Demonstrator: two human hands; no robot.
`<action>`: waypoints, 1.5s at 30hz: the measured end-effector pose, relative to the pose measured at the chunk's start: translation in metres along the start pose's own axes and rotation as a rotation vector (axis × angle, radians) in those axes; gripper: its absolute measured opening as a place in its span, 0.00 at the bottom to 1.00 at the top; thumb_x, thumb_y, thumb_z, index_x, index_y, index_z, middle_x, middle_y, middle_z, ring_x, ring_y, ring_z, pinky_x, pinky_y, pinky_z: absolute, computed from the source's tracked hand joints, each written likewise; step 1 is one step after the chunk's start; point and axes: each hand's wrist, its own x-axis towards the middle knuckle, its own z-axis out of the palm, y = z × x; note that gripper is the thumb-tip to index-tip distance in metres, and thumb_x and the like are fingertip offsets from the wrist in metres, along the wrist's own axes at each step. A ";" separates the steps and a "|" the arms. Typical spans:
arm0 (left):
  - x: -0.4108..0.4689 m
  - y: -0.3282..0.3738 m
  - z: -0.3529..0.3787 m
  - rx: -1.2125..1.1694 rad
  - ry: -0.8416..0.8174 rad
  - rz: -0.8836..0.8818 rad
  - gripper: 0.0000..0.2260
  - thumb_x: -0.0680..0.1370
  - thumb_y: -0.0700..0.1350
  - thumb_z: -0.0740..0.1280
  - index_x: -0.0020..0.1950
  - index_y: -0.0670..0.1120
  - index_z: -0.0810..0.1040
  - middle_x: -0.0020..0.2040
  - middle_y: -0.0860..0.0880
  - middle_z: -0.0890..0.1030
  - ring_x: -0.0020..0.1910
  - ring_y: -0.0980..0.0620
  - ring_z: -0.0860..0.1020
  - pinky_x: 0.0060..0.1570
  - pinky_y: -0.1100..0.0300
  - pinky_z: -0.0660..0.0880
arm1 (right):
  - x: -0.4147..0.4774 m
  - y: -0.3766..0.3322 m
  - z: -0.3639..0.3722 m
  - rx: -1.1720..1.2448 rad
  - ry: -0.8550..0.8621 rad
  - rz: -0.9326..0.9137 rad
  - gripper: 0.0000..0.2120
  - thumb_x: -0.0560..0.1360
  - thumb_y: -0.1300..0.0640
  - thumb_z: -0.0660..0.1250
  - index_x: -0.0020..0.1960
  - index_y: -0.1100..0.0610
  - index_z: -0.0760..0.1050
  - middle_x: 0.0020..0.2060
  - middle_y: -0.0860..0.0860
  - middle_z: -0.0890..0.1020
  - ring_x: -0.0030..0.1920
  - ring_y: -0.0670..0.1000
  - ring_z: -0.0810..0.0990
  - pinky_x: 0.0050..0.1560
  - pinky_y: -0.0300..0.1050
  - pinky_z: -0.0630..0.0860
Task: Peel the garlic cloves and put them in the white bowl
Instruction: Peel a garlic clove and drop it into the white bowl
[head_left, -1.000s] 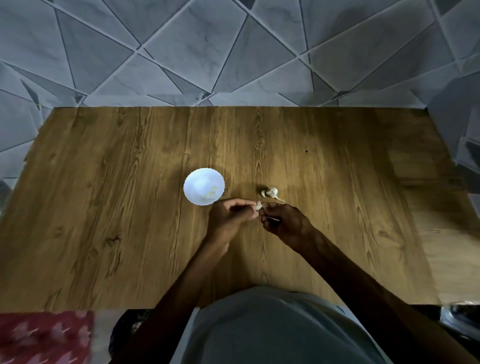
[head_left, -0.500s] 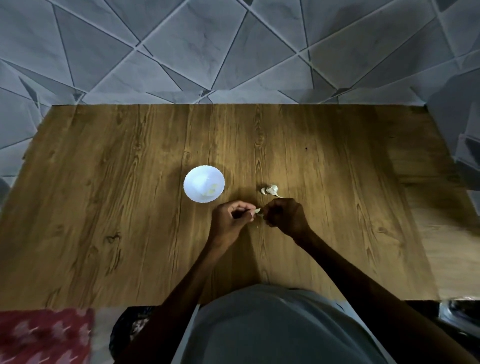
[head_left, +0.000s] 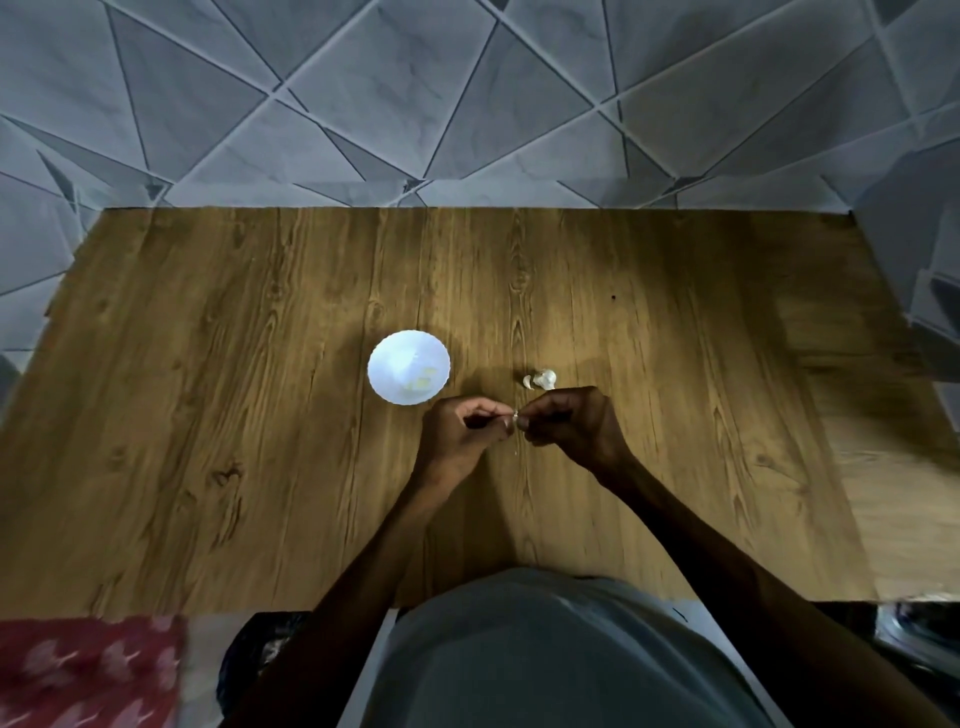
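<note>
Where the two forearms reach in from the near edge of the wooden bench (head_left: 249, 426), the items stand as follows. Item one, left grip (head_left: 457, 432): fingers curled, thumb and forefinger closed together on a small pale garlic clove (head_left: 515, 414). Item two, right grip (head_left: 577, 427): fingers likewise curled, fingertips pinched onto the same clove from the opposite side, so that the two grips meet at it just above the bench surface. Only a sliver of the clove shows between the fingertips, and whether skin is still on it cannot be told. Item three, white bowl (head_left: 378, 358): round, scalloped rim, upright on the bench, just beyond and to the left of the left grip, not touched by it. Item four, pale yellowish pieces (head_left: 422, 383) inside the bowl, toward its right side; too small to count. Item five, loose garlic pieces (head_left: 542, 378): a small white cluster lying on the bench just beyond the right grip, apart from the bowl. Item six, grey garment (head_left: 545, 654) on the person's torso, at the bottom centre. Item seven, red patterned cloth (head_left: 78, 670), bottom left, below the bench edge. Surroundings: grey marbled tiles (head_left: 467, 104) in angular shapes beyond the far edge of the bench.
</note>
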 end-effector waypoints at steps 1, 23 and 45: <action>0.000 0.002 -0.001 -0.145 -0.014 -0.072 0.06 0.74 0.36 0.72 0.50 0.39 0.84 0.44 0.45 0.86 0.44 0.52 0.84 0.48 0.64 0.78 | 0.000 -0.002 -0.001 0.047 -0.008 0.010 0.05 0.72 0.65 0.75 0.47 0.64 0.84 0.38 0.56 0.86 0.39 0.55 0.86 0.44 0.55 0.84; -0.002 0.026 0.009 -0.640 0.058 -0.345 0.04 0.75 0.32 0.69 0.49 0.34 0.81 0.44 0.42 0.85 0.44 0.50 0.84 0.47 0.63 0.80 | -0.015 -0.024 0.023 0.912 0.093 0.526 0.04 0.74 0.64 0.69 0.47 0.58 0.82 0.39 0.52 0.79 0.38 0.48 0.75 0.40 0.41 0.73; 0.032 -0.039 0.008 0.111 0.022 -0.178 0.06 0.75 0.36 0.71 0.43 0.46 0.84 0.35 0.48 0.84 0.31 0.55 0.78 0.35 0.61 0.75 | -0.008 0.043 -0.014 -0.519 0.135 0.234 0.04 0.77 0.63 0.69 0.50 0.59 0.82 0.44 0.53 0.85 0.33 0.42 0.79 0.32 0.32 0.74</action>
